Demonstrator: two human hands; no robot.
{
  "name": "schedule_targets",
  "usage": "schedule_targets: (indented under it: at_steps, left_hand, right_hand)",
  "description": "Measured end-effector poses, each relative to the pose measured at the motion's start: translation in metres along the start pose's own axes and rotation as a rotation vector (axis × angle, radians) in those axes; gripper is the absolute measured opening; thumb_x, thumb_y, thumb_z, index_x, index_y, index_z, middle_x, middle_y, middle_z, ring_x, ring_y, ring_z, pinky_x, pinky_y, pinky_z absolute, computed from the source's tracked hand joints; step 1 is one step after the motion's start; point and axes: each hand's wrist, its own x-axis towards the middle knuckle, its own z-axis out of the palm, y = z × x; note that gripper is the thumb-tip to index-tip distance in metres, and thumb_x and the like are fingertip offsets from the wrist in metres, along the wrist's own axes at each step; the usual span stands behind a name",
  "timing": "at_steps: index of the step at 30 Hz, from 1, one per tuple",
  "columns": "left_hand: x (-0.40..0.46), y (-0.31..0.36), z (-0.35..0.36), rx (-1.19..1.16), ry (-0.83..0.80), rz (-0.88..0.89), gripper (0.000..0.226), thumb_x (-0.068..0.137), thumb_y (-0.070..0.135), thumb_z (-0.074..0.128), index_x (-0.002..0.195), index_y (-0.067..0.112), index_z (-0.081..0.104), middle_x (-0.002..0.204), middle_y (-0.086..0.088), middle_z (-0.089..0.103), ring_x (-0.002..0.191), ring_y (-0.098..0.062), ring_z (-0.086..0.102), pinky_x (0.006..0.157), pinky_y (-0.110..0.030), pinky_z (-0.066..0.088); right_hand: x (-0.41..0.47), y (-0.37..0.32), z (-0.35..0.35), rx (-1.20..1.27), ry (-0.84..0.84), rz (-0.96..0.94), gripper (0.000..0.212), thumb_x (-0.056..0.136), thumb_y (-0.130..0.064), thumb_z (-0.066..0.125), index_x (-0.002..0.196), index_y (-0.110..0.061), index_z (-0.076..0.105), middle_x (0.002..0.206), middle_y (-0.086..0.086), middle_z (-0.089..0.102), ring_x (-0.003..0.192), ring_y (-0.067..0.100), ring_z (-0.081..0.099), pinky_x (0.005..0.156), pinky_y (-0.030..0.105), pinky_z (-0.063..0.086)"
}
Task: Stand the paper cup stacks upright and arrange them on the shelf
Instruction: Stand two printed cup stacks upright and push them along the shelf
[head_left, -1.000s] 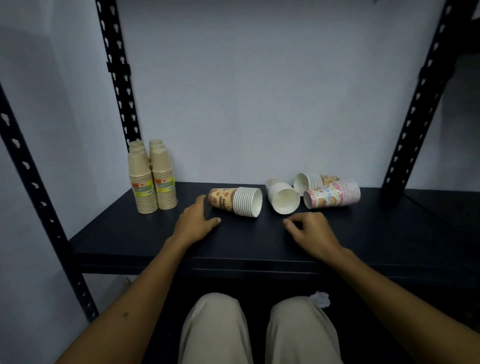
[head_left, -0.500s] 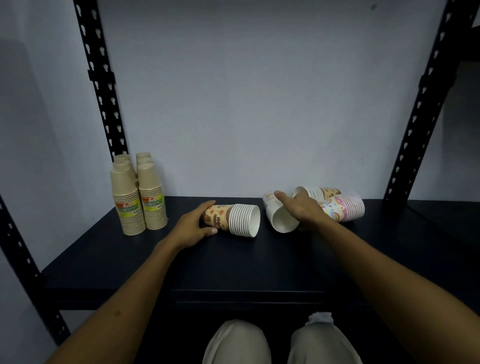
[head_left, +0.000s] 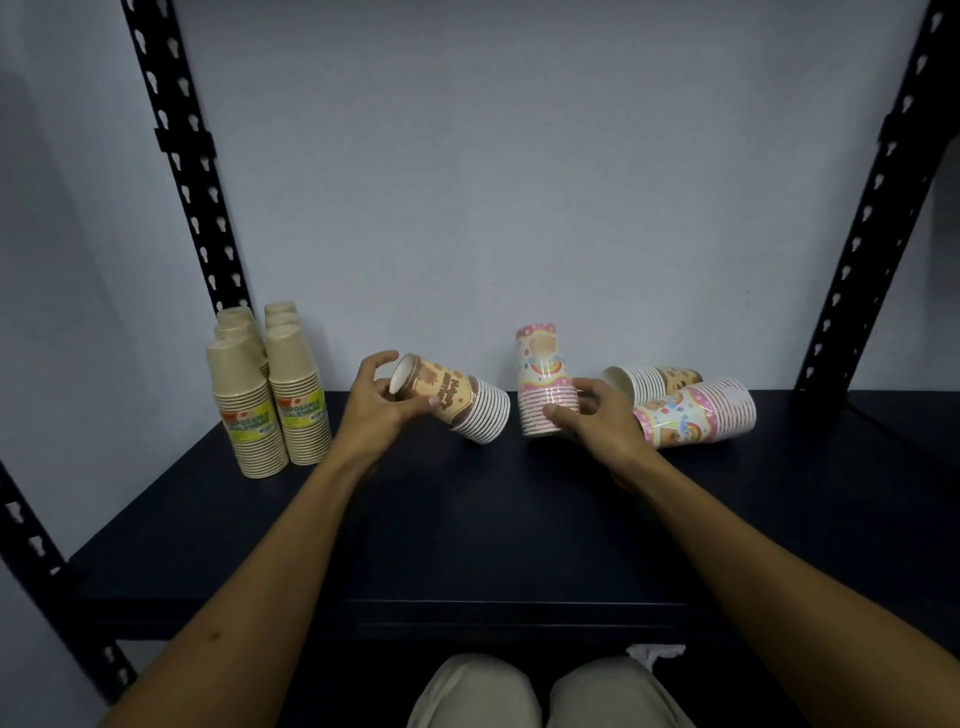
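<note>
On the dark shelf, against a pale wall:

Surface: a black shelf board (head_left: 467, 525), matt, with a bare stretch across its front half; all the cups sit toward the back.

Room: a plain grey-white wall (head_left: 493, 182) runs behind; black perforated uprights rise at the back left (head_left: 179, 156) and the back right (head_left: 878, 192), and another slants across the near left edge (head_left: 31, 551).

Person: bare forearms reach in from below, knees in light trousers (head_left: 524, 696) under the shelf's front edge.

Kraft stacks (head_left: 270, 395): standing upright, base up, at the back left, touching one another; two in front carry green-yellow labels, at least two more stand behind, the exact number hidden.

Printed stacks: four counted.

Orange stack (head_left: 449, 399): tilted, base end raised to the left, rim end low and near the board; whether it touches is unclear.

Left hand (head_left: 382, 410): fingers and thumb closed around the orange stack's base end.

Pink upright stack (head_left: 545, 384): standing base up at mid-shelf, rims on the board.

Right hand (head_left: 597, 421): fingertips wrapped on the lower rims of the pink upright stack.

Pink lying stack (head_left: 696, 413): on its side to the right, just beside the right hand.

Brown-print lying stack (head_left: 654, 379): on its side behind the pink lying one, touching it, mouth toward the left.
</note>
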Motion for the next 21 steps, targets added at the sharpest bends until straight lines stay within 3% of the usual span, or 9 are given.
schedule_targets:
  at_steps: [3,6,11,15,19,21]
  left_hand:
    - [0.005,0.004,0.013,-0.024,0.050,0.025,0.069,0.074,0.000,0.079,0.128,0.022,0.041,0.113,-0.008,0.064,0.099,-0.018,0.066,0.079,-0.029,0.058]
    - [0.010,0.005,0.027,-0.037,0.056,0.063,0.060,0.079,-0.001,0.075,0.125,0.018,0.041,0.120,-0.010,0.062,0.105,-0.018,0.065,0.070,-0.021,0.057]
    - [0.022,-0.001,0.043,0.039,-0.032,0.127,0.060,0.083,-0.002,0.070,0.134,0.022,0.048,0.128,-0.007,0.059,0.112,-0.018,0.061,0.085,-0.028,0.055]
    - [0.028,-0.006,0.055,0.134,-0.095,0.164,0.064,0.090,-0.005,0.060,0.146,0.019,0.039,0.133,-0.001,0.054,0.122,-0.013,0.052,0.089,-0.018,0.049]
    - [0.038,-0.016,0.061,0.128,-0.107,0.139,0.050,0.096,0.002,0.053,0.140,0.020,0.040,0.139,-0.004,0.055,0.126,-0.017,0.053,0.093,-0.023,0.050]
    - [0.044,-0.022,0.062,0.146,-0.101,0.104,0.035,0.098,0.011,0.053,0.129,0.021,0.040,0.138,-0.009,0.056,0.125,-0.022,0.056,0.095,-0.032,0.052]
  right_hand:
    - [0.003,0.007,0.001,-0.008,-0.011,-0.036,0.076,0.064,-0.047,0.081,0.129,-0.022,0.049,0.119,-0.003,0.066,0.104,0.012,0.065,0.094,0.042,0.053]
    - [0.006,0.007,0.001,-0.059,-0.017,-0.067,0.069,0.073,-0.030,0.082,0.129,-0.019,0.043,0.123,-0.001,0.060,0.107,0.014,0.062,0.096,0.038,0.051]
    - [0.017,0.012,0.005,-0.102,-0.043,-0.098,0.061,0.079,-0.012,0.079,0.122,-0.017,0.036,0.121,0.001,0.055,0.106,0.015,0.059,0.093,0.030,0.050]
    - [0.027,0.017,0.010,-0.118,-0.027,-0.106,0.060,0.078,-0.009,0.079,0.119,-0.016,0.036,0.122,0.003,0.056,0.108,0.015,0.060,0.092,0.028,0.049]
    - [0.035,0.018,0.014,-0.139,-0.006,-0.100,0.060,0.077,-0.010,0.080,0.117,-0.017,0.036,0.128,0.006,0.057,0.104,0.013,0.058,0.088,0.025,0.048]
    - [0.039,0.018,0.015,-0.148,0.013,-0.109,0.060,0.076,-0.011,0.081,0.115,-0.017,0.036,0.129,0.007,0.058,0.105,0.014,0.058,0.087,0.025,0.048]
